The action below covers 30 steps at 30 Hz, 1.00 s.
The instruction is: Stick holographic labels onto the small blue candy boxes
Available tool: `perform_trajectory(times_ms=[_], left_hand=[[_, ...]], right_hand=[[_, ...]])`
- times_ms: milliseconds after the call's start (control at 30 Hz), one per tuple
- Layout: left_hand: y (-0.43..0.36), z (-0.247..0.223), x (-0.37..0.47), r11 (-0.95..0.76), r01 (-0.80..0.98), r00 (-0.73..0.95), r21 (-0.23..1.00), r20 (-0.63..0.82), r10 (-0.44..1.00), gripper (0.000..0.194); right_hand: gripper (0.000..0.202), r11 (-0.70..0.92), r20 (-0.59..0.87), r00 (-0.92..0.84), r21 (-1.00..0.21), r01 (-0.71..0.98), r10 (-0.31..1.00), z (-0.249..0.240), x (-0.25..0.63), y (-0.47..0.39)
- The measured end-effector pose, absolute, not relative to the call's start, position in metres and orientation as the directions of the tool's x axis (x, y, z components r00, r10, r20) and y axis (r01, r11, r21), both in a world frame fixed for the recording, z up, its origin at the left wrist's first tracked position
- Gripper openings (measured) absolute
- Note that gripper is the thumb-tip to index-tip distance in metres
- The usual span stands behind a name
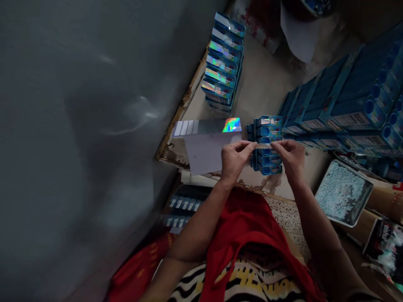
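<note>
Near the front edge of the table, a small stack of blue boxes [270,161] stands upright with round marks on its ends. Above it, my left hand [236,159] and my right hand [290,158] pinch the two ends of a short pale strip [263,146]. The strip lies across the upper middle of the stack; whether it touches the boxes cannot be told. A sheet of shiny labels [204,128] lies left of my left hand, over a white sheet [203,153].
A tall stack of shiny blue boxes [222,63] stands at the table's back left. Large rows of blue boxes [343,100] fill the right side. A metal tray [368,188] of pale blue pieces sits at the right. A grey wall [78,126] borders the left.
</note>
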State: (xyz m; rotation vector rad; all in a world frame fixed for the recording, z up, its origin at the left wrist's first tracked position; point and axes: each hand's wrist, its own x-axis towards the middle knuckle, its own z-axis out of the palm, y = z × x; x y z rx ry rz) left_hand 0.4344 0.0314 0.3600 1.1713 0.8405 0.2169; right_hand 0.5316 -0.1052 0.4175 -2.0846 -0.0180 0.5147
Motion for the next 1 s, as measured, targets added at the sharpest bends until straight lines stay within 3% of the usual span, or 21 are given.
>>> perform_trajectory(times_ms=[167,400,533,600,700,767,833,900,1000], left_hand=[[0.031,0.348,0.465,0.237,0.242,0.658,0.941,-0.339,0.672,0.023],[0.039,0.327,0.476,0.232,0.246,0.634,0.941,-0.337,0.696,0.024],[0.030,0.302,0.483,0.463,0.255,0.638,0.849,-0.507,0.579,0.034],[0.024,0.286,0.485,0.615,0.278,0.586,0.738,-0.637,0.500,0.039],[0.019,0.276,0.480,0.639,0.301,0.405,0.708,-0.701,0.587,0.045],[0.017,0.288,0.470,0.503,0.277,0.341,0.819,-0.573,0.745,0.041],[0.016,0.313,0.457,0.349,0.219,0.404,0.911,-0.410,0.818,0.032],[0.015,0.343,0.447,0.333,0.154,0.563,0.930,-0.360,0.744,0.033],[0.014,0.376,0.445,0.525,0.123,0.781,0.842,-0.409,0.472,0.053]], right_hand=[[0.028,-0.673,-0.203,0.949,-0.739,0.011,0.239,0.402,0.561,-0.097],[0.023,-0.811,-0.177,0.950,-0.573,0.114,0.258,0.393,0.574,-0.081],[0.023,-0.840,-0.210,0.953,-0.537,0.073,0.217,0.383,0.581,-0.082],[0.036,-0.831,-0.212,0.964,-0.556,0.016,0.160,0.383,0.582,-0.085],[0.049,-0.697,-0.240,0.962,-0.712,-0.083,0.131,0.396,0.581,-0.090],[0.050,-0.538,-0.277,0.950,-0.827,-0.161,0.141,0.411,0.578,-0.091],[0.056,-0.402,-0.335,0.931,-0.880,-0.253,0.148,0.425,0.575,-0.090],[0.061,-0.314,-0.409,0.900,-0.883,-0.348,0.152,0.436,0.573,-0.088],[0.064,-0.226,-0.527,0.832,-0.843,-0.488,0.172,0.442,0.569,-0.087]])
